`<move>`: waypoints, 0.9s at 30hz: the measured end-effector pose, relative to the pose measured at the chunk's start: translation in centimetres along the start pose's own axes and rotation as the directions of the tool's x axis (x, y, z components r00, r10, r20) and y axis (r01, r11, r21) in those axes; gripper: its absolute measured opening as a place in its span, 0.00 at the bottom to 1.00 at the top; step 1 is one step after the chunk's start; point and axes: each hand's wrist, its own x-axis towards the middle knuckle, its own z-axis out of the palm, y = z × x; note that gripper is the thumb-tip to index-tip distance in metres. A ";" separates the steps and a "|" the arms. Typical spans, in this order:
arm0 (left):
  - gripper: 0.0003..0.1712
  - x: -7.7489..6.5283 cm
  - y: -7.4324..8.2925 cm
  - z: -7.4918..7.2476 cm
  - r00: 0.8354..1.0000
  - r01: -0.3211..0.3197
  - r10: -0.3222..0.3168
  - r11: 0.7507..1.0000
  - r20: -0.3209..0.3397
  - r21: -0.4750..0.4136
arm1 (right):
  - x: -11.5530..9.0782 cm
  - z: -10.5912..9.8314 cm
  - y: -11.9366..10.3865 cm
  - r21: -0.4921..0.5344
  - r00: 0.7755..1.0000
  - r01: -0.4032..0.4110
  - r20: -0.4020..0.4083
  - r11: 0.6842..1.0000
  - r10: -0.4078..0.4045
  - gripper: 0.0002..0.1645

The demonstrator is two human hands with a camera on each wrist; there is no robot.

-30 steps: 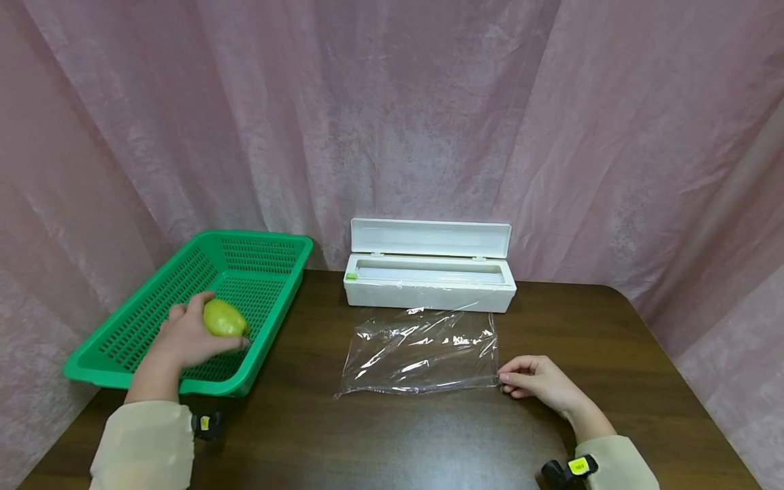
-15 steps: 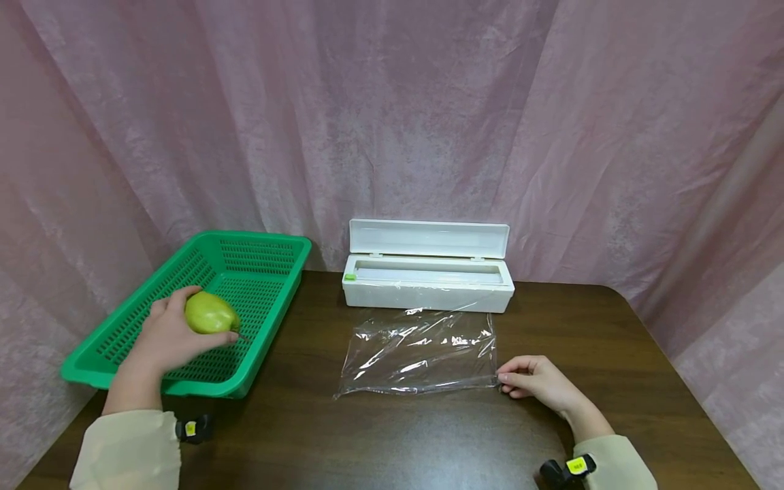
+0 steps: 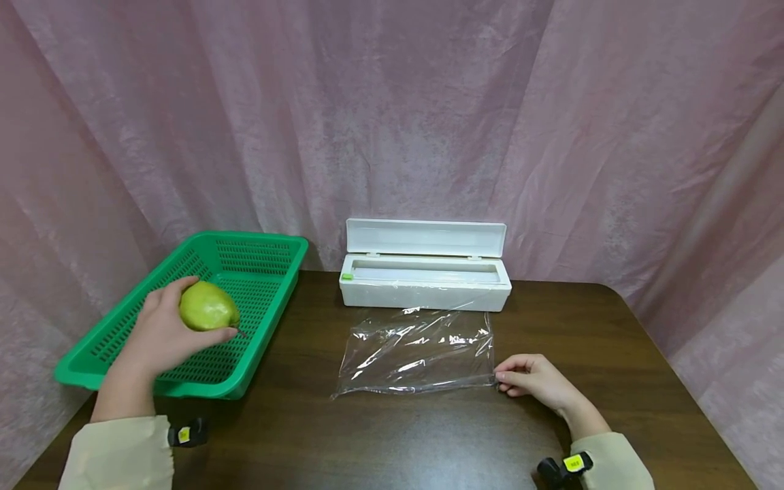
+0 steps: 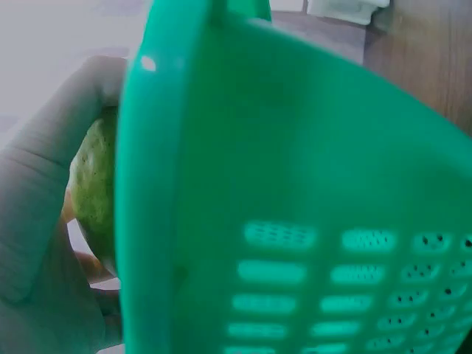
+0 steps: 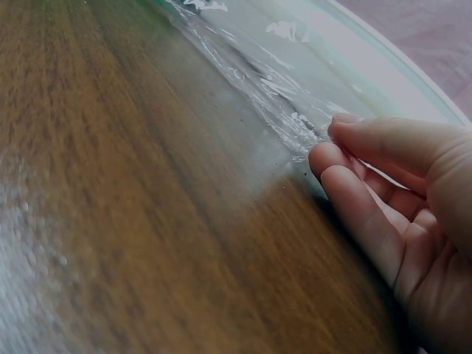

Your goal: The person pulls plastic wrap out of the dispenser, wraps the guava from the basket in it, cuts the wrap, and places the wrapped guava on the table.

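In the head view my left hand (image 3: 162, 333) grips a yellow-green pear (image 3: 208, 306) over the green plastic basket (image 3: 269, 340), thumb on the near side and fingers behind. The basket wall hides much of the pear (image 4: 96, 177) in the left wrist view. My right hand (image 3: 533, 378) pinches the near right corner of a sheet of clear plastic wrap (image 3: 422, 354) between thumb and fingertips. That sheet runs out from a white wrap dispenser box (image 3: 425, 294), whose hinged lid stands up. In the right wrist view the wrap's gathered edge (image 5: 273, 118) leads to the fingertips.
The slatted basket stands at the left of the dark wooden table (image 3: 429, 442). A pink curtain (image 3: 429, 109) hangs close behind the dispenser and basket. The wrap lies across the table's middle, in front of the dispenser.
My left hand and the pear have shifted left and slightly up over the basket, and the pear has turned a little. The right hand still pinches the wrap's corner.
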 end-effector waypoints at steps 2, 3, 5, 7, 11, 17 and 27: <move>0.67 0.0 0.4 0.0 1.000 -0.015 0.015 1.000 -0.015 -0.002 | 0.1 0.0 0.0 -0.001 1.000 0.000 0.000 1.000 0.000 0.23; 0.67 0.0 0.6 0.0 1.000 -0.022 0.022 1.000 -0.022 -0.003 | 0.1 0.0 0.0 -0.001 1.000 0.000 -0.001 1.000 0.000 0.23; 0.67 -0.1 1.1 0.0 0.999 -0.031 0.031 0.999 -0.033 -0.006 | 0.2 0.0 0.1 -0.002 1.000 -0.001 0.000 1.000 0.001 0.23; 0.66 -0.1 1.5 0.1 0.998 -0.039 0.039 0.999 -0.043 -0.011 | 0.2 0.0 0.0 -0.002 1.000 -0.001 0.001 1.000 0.001 0.23; 0.66 -0.1 2.2 0.4 0.997 -0.054 0.053 0.998 -0.054 -0.018 | 0.3 0.0 0.0 0.001 1.000 -0.001 0.001 1.000 0.001 0.23; 0.66 -0.1 3.1 1.1 0.995 -0.080 0.077 0.996 -0.055 -0.041 | 0.1 0.0 -0.2 0.001 1.000 0.018 0.010 1.000 -0.018 0.22; 0.65 0.2 4.0 2.1 0.991 -0.116 0.111 0.991 -0.072 -0.064 | 0.0 0.0 -0.2 0.008 1.000 0.010 0.004 1.000 -0.010 0.21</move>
